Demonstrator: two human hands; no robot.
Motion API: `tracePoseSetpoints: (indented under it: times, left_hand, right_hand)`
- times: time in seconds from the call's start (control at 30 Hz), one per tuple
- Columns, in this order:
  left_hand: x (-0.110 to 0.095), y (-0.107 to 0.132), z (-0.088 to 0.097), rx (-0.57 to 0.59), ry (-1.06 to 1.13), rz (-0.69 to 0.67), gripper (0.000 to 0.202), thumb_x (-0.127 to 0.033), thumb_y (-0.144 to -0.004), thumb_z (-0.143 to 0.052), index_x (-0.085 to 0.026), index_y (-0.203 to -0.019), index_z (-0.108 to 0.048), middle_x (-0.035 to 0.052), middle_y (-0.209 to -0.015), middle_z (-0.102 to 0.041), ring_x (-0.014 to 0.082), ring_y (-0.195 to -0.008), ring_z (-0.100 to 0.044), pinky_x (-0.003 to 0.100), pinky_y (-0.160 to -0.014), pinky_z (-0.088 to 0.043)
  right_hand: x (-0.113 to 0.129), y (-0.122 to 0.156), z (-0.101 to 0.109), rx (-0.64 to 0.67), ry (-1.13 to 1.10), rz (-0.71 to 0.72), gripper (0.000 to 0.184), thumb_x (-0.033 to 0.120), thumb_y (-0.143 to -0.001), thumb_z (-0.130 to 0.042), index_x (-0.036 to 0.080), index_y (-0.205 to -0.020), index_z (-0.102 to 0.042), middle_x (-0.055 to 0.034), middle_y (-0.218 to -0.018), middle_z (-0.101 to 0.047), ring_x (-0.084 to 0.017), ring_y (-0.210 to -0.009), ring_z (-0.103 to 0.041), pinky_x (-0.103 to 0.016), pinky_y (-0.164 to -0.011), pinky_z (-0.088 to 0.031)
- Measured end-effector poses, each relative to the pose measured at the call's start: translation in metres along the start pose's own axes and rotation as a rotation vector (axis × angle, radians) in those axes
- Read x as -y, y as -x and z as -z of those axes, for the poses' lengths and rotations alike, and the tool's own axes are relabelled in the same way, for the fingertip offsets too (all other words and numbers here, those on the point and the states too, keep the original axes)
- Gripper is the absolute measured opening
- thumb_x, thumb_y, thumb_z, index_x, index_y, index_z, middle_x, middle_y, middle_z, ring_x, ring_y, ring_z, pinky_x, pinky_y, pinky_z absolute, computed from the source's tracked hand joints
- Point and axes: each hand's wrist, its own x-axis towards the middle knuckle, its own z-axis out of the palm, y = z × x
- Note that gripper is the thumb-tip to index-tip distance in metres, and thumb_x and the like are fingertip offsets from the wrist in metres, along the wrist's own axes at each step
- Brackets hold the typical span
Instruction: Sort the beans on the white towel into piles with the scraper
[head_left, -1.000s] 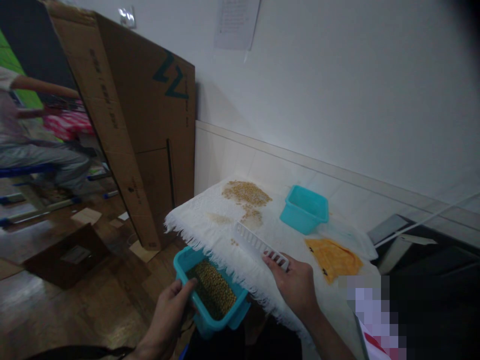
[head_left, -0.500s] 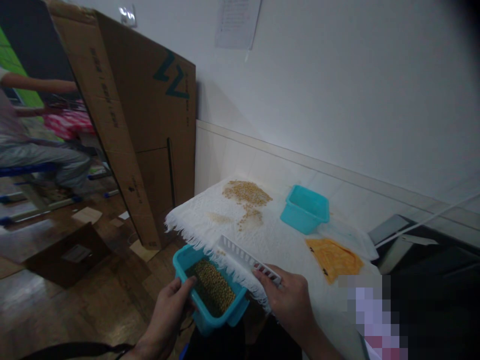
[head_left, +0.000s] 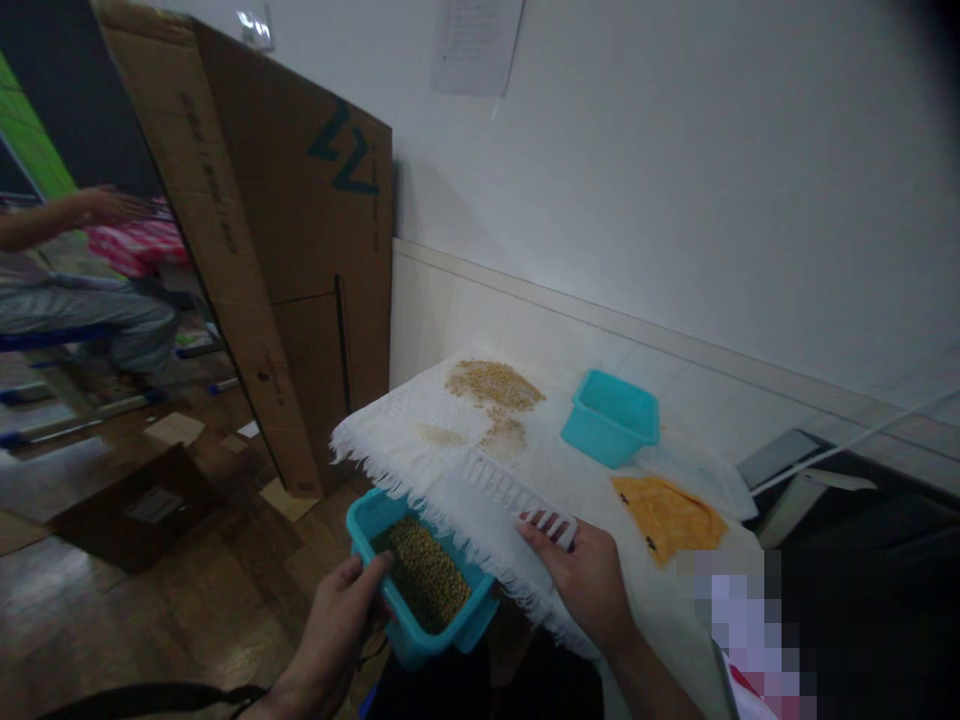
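My left hand [head_left: 349, 610] grips the near-left rim of a teal plastic bin [head_left: 409, 645], thumb over the rim. Yellowish-green beans [head_left: 429, 570] lie inside it. The bin is held just under the fringed edge of a white cloth [head_left: 390, 425] on the table. My right hand [head_left: 589, 575] is closed on one end of a white slotted plastic strip [head_left: 517, 492], which rests low over the cloth near that edge. Farther back on the cloth is a pile of beans [head_left: 495, 385], with a smaller scatter of beans [head_left: 504, 435] and a pale grainy patch [head_left: 441, 435] nearer.
A second teal bin [head_left: 609, 440] stands on the cloth at the back right. Near it lie an orange cloth [head_left: 667, 520] and a clear plastic bag [head_left: 697, 475]. A tall cardboard box [head_left: 300, 240] borders the left side. Beyond it a person's arm [head_left: 67, 215] shows.
My right hand has moved the slotted strip slightly up and right, away from the cloth's edge. The few beans near that edge no longer show. The bin and my left hand have stayed put.
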Motion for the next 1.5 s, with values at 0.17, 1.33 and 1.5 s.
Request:
tracePoseSetpoints:
  times: [0.17,1.33,1.5]
  left_hand:
    - [0.001,0.001,0.002,-0.009,0.000,0.005,0.037,-0.050,-0.067,-0.076,-0.021,-0.057,-0.054,-0.0070,-0.042,-0.049,0.0089,-0.038,-0.040,0.022,-0.040,-0.029]
    - [-0.003,0.004,0.001,-0.023,-0.008,0.013,0.037,-0.052,-0.065,-0.075,-0.020,-0.059,-0.057,-0.0062,-0.046,-0.052,0.0109,-0.041,-0.045,0.023,-0.043,-0.035]
    - [-0.007,0.007,0.000,-0.001,0.011,0.010,0.034,-0.048,-0.066,-0.076,-0.021,-0.058,-0.056,-0.0064,-0.045,-0.051,0.0101,-0.040,-0.044,0.023,-0.041,-0.033]
  right_hand:
    - [-0.021,-0.031,0.021,-0.031,0.048,-0.032,0.034,0.051,-0.073,-0.069,0.018,-0.070,-0.077,-0.0061,-0.068,-0.077,-0.027,-0.063,-0.072,-0.032,-0.056,-0.055]
    - [-0.055,-0.030,0.032,-0.003,-0.388,-0.288,0.049,0.050,-0.060,-0.086,0.012,-0.090,-0.078,-0.0115,-0.087,-0.078,-0.031,-0.084,-0.073,-0.041,-0.077,-0.057]
    - [-0.062,-0.033,0.044,-0.185,-0.335,-0.325,0.050,0.048,-0.055,-0.088,0.012,-0.087,-0.078,-0.0118,-0.086,-0.078,-0.030,-0.075,-0.073,-0.038,-0.066,-0.057]
